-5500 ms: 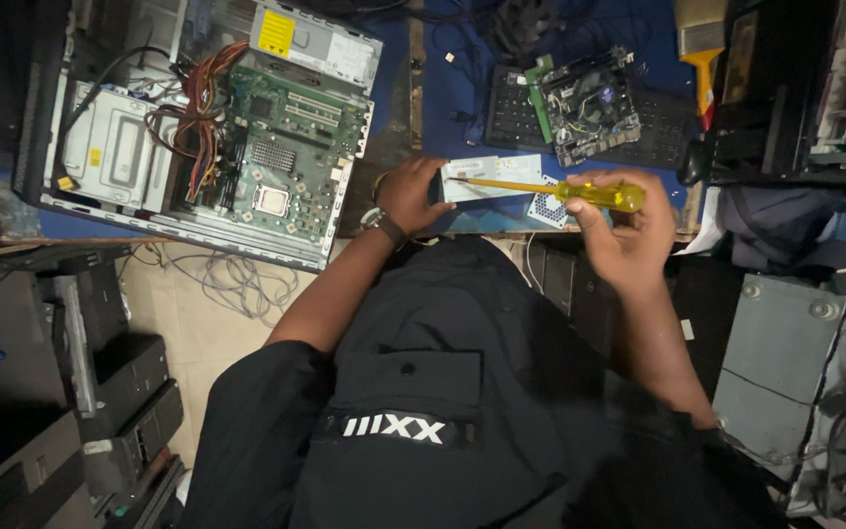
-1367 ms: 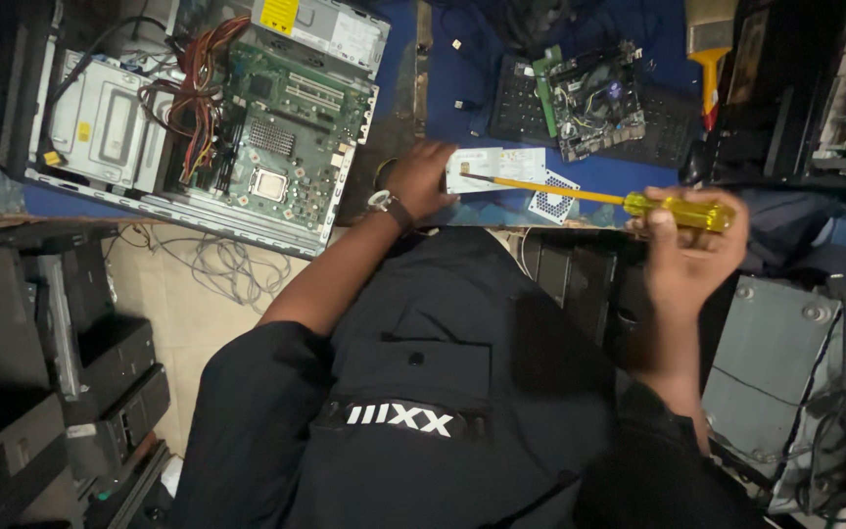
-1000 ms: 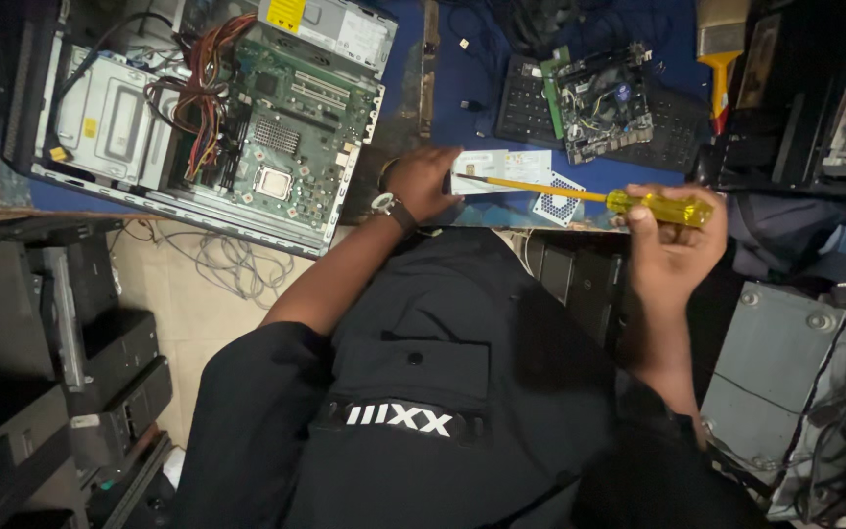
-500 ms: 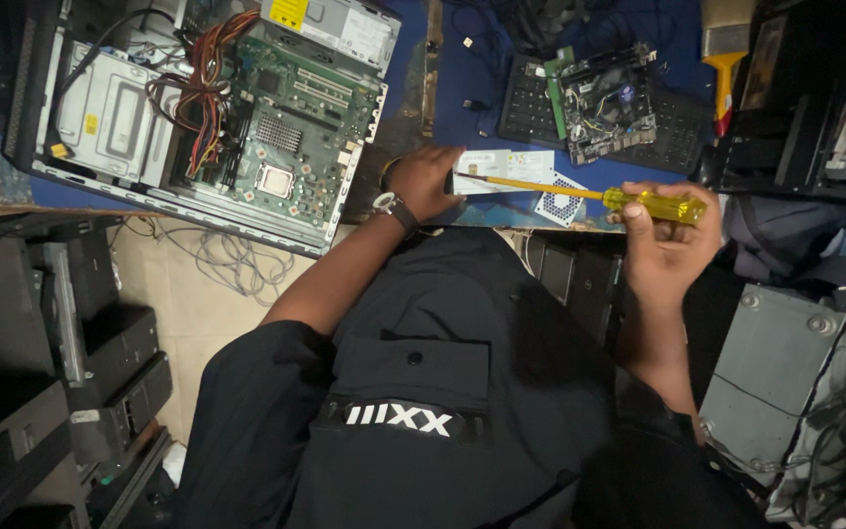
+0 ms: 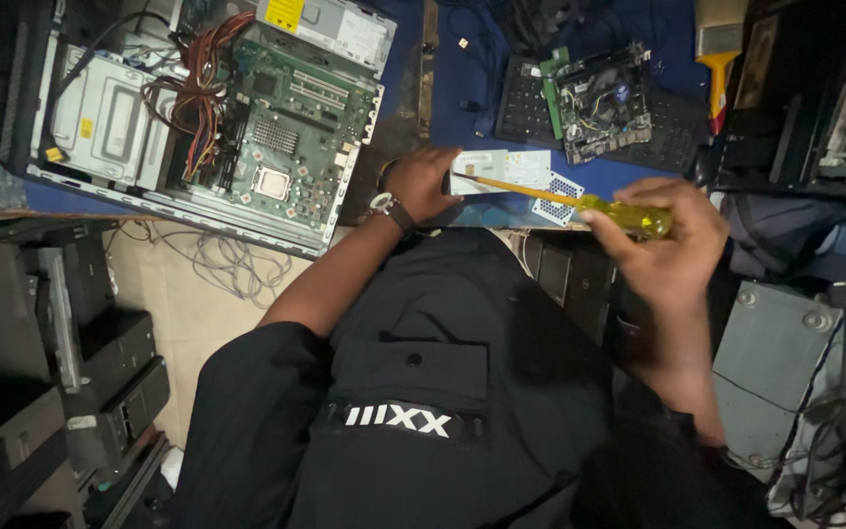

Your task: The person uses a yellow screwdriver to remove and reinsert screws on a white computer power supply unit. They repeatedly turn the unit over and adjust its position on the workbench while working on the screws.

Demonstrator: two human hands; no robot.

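My left hand (image 5: 421,184) rests on a flat silver metal unit (image 5: 507,168) that lies on the blue bench surface, steadying its left end. My right hand (image 5: 666,245) grips the yellow handle of a screwdriver (image 5: 624,216). The long shaft runs left and its tip meets the silver unit close to my left fingers. A perforated vent grille (image 5: 555,185) shows on the unit's right side. A watch sits on my left wrist.
An open computer case (image 5: 198,118) with a green motherboard, heatsink and red-orange cables lies at upper left. A small circuit board (image 5: 599,98) sits on a black keyboard at the top. A yellow-handled brush (image 5: 717,49) lies upper right. Stacked computer cases stand on the floor left and right.
My right hand with the screwdriver swung out to the right, then came back in toward the silver unit. My left hand stayed on the unit.
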